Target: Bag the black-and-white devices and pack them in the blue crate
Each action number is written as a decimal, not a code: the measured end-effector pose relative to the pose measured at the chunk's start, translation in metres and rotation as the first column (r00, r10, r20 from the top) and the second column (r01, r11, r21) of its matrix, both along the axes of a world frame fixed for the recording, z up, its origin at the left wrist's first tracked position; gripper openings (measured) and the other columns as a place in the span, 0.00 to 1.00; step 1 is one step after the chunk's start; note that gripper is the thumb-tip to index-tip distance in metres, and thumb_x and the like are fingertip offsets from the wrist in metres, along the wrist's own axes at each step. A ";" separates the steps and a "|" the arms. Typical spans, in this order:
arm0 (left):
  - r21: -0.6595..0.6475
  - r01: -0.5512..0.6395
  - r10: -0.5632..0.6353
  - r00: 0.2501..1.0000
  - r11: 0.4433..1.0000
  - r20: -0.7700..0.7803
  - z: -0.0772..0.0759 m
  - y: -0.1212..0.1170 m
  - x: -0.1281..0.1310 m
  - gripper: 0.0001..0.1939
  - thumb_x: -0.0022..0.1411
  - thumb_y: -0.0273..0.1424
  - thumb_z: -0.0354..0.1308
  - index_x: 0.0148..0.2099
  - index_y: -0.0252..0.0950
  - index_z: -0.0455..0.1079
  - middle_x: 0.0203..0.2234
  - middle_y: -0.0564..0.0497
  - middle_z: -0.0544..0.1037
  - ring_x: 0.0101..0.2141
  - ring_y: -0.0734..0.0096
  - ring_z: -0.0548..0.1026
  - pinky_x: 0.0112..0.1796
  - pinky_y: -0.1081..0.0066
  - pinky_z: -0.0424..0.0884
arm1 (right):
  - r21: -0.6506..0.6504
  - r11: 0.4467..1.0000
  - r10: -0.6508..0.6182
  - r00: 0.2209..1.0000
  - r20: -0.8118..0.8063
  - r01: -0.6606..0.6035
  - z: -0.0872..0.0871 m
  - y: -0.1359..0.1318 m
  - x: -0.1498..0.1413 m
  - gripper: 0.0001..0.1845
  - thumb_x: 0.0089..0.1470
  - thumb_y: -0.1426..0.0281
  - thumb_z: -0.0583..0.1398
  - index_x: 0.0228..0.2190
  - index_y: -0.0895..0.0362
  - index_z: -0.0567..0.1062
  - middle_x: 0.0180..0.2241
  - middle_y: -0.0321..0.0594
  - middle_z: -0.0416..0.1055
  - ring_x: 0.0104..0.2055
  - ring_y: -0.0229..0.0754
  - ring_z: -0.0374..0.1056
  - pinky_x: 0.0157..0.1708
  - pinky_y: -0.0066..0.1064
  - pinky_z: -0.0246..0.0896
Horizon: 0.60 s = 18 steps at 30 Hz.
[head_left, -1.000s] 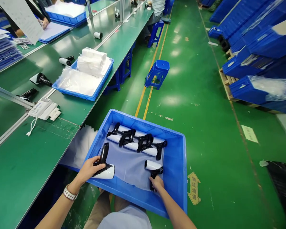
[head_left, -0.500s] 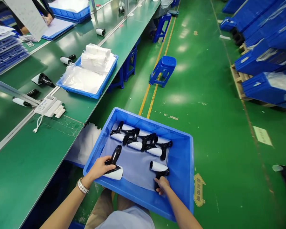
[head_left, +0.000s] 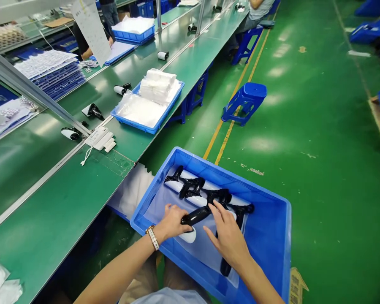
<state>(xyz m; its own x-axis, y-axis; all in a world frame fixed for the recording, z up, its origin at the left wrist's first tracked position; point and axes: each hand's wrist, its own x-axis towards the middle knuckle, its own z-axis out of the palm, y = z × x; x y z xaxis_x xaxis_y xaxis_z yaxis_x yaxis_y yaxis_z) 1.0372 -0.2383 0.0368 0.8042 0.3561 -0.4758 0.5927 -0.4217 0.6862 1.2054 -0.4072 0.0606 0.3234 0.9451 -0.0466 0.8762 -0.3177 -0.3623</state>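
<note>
Within L hand, b/w dryer gripped by handle, over tote floor; just right, R hand w/ digits apart, contact unclear; beyond both, other dryers packed close; prob. mid-layout step; for next move, needs lining up w/o knocking neighbours.

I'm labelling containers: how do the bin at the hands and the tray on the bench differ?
The bin is deep; the tray is shallow. The bin holds hair dryers; the tray holds white wrapping. The tray sits on the bench; the bin is off it. Both are blue, rectangular and open-topped.
</note>
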 end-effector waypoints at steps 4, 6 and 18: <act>-0.017 0.096 -0.095 0.994 0.995 0.045 0.002 -0.016 0.012 0.18 0.57 0.42 0.69 0.45 0.39 0.76 0.40 0.43 0.82 0.51 0.49 0.73 0.64 0.39 0.48 | -0.095 0.928 0.372 0.889 0.265 -0.360 0.012 0.023 -0.008 0.24 0.57 0.78 0.59 0.55 0.56 0.70 0.57 0.52 0.71 0.61 0.63 0.62 0.63 0.67 0.49; -0.001 0.157 -0.157 0.987 0.988 0.047 0.004 -0.021 0.015 0.17 0.56 0.40 0.70 0.45 0.37 0.76 0.40 0.42 0.82 0.51 0.48 0.73 0.64 0.37 0.47 | -0.243 0.863 0.496 0.836 0.233 -0.444 0.007 0.028 -0.007 0.15 0.59 0.80 0.57 0.47 0.59 0.74 0.43 0.48 0.77 0.49 0.57 0.69 0.61 0.65 0.53; -0.066 0.091 -0.112 0.856 0.994 -0.505 -0.091 0.039 -0.006 0.32 0.64 0.43 0.60 0.67 0.39 0.63 0.70 0.36 0.57 0.68 0.39 0.57 0.64 0.43 0.60 | -0.585 0.620 0.607 0.792 -0.066 -0.523 -0.062 -0.008 0.061 0.10 0.59 0.79 0.59 0.41 0.62 0.78 0.39 0.52 0.77 0.48 0.56 0.70 0.48 0.48 0.63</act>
